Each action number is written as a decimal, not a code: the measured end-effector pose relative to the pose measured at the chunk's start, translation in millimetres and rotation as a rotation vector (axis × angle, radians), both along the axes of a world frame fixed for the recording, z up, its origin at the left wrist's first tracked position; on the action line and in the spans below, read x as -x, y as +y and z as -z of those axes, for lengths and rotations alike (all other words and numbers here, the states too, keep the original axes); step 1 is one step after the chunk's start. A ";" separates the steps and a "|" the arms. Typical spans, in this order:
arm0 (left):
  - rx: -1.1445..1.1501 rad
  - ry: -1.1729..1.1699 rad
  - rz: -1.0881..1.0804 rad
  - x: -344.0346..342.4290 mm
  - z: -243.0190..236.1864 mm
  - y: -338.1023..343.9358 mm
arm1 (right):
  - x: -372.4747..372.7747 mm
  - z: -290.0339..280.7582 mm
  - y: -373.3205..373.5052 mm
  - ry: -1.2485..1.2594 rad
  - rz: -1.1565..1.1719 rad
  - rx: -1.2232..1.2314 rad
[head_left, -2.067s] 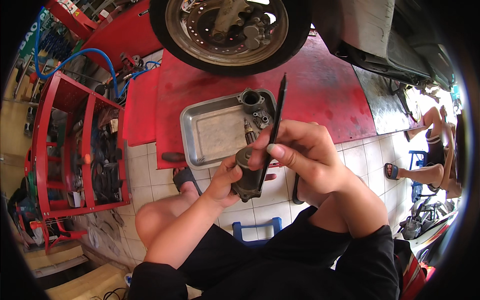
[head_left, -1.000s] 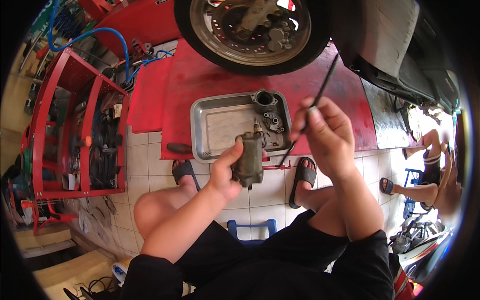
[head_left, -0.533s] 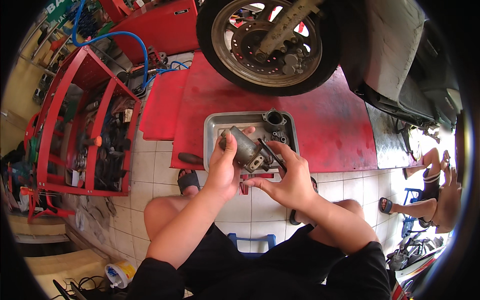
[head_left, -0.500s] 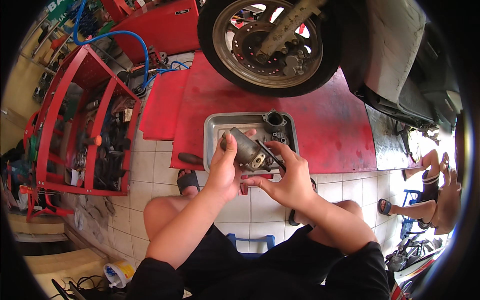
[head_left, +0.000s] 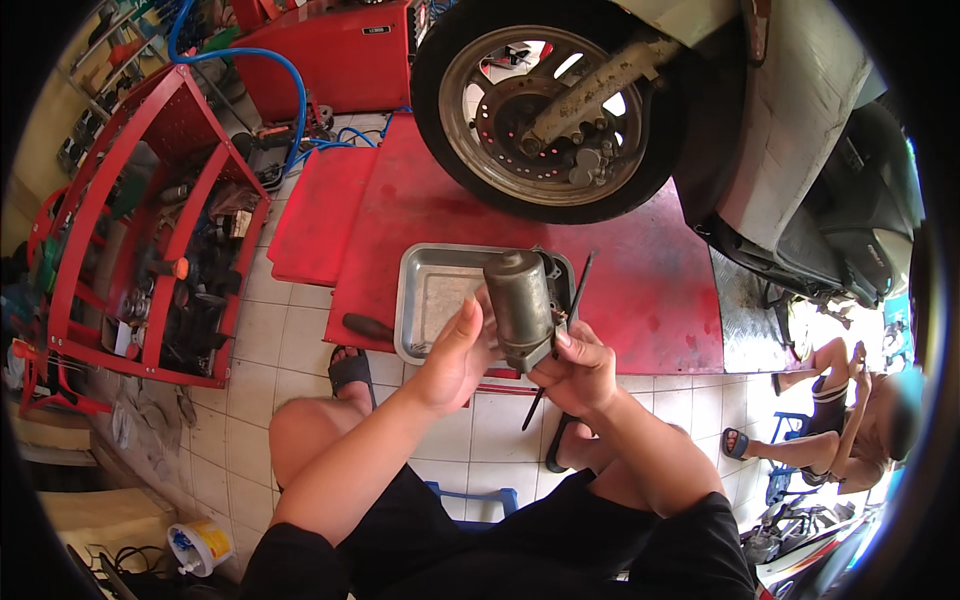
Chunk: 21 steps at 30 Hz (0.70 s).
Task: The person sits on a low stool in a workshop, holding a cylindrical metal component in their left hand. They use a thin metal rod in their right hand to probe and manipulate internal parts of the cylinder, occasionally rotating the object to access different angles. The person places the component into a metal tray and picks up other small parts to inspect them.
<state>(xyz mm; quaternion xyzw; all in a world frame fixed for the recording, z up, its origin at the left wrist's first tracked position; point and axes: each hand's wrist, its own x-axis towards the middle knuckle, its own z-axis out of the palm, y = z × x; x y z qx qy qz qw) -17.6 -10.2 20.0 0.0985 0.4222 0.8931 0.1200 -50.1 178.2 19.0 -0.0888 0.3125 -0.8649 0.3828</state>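
A grey metal cylinder with a flanged lower end, like a small starter motor (head_left: 518,298), stands nearly upright over the tray. My right hand (head_left: 582,372) grips its lower end, thumb in front. A thin dark rod (head_left: 535,408) slants past the same hand; its middle is hidden there. On the motor's left, my left hand (head_left: 452,352) is open, thumb raised and apart from the metal. Its fingertips pass behind the cylinder, so whether they touch it is hidden. Beneath is a shallow metal tray (head_left: 403,320), its parts at the right mostly covered by the motor.
The tray sits on a red platform (head_left: 640,300) under a scooter's front wheel (head_left: 545,110). A dark-handled tool (head_left: 368,326) lies left of the tray. Farther left stands a red tool rack (head_left: 160,330), with a blue hose (head_left: 285,75) behind it. Another person (head_left: 850,420) sits at right.
The motor has turned from tilted to nearly upright, its flanged end now downward. My left hand has opened from around it, and my right hand has closed on its lower end.
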 end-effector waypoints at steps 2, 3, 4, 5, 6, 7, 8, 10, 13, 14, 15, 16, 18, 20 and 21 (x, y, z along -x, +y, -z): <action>-0.117 -0.027 0.008 -1.6 -2.2 12.2 | -2.4 1.4 -0.8 -0.018 -0.003 -0.068; -0.169 -0.042 0.012 -3.4 -6.1 14.5 | -2.6 7.9 1.5 -0.030 -0.033 -0.077; -0.178 -0.069 -0.006 -1.9 -10.2 14.3 | -2.3 13.6 4.4 -0.040 -0.063 -0.087; -0.193 -0.027 -0.003 1.3 -8.4 12.4 | -1.3 18.9 7.8 -0.048 -0.093 -0.098; -0.206 0.012 -0.005 3.9 -4.4 7.9 | -2.9 21.3 6.9 -0.076 -0.126 -0.090; -0.219 0.050 -0.006 4.6 -1.4 5.1 | -4.7 23.0 5.6 -0.102 -0.145 -0.072; -0.228 0.058 -0.054 4.2 1.1 6.9 | -6.8 23.6 3.7 -0.129 -0.164 -0.055; -0.090 0.225 -0.052 7.2 10.5 1.0 | -13.5 12.6 -6.1 -0.192 -0.171 -0.025; 0.096 0.338 -0.139 10.8 7.1 -1.3 | -14.2 9.0 -8.5 -0.203 -0.177 -0.009; 0.130 0.296 -0.139 6.8 4.1 -2.5 | -12.7 11.1 -6.6 -0.190 -0.184 -0.007; 0.165 0.253 -0.143 4.0 2.4 -3.9 | -10.0 13.4 -4.4 -0.152 -0.205 -0.029; 0.108 0.230 -0.182 4.9 2.9 -3.5 | -6.1 15.2 -1.9 -0.114 -0.225 -0.052; 0.037 0.078 -0.261 5.4 1.8 -4.1 | -0.3 10.9 -5.8 0.020 -0.220 -0.102; 0.015 -0.029 -0.340 6.2 1.7 -7.2 | -5.1 -2.3 -16.3 0.455 0.079 -0.481; 0.031 -0.063 -0.372 6.3 1.6 -9.0 | -7.2 -4.1 -17.0 0.546 0.118 -0.554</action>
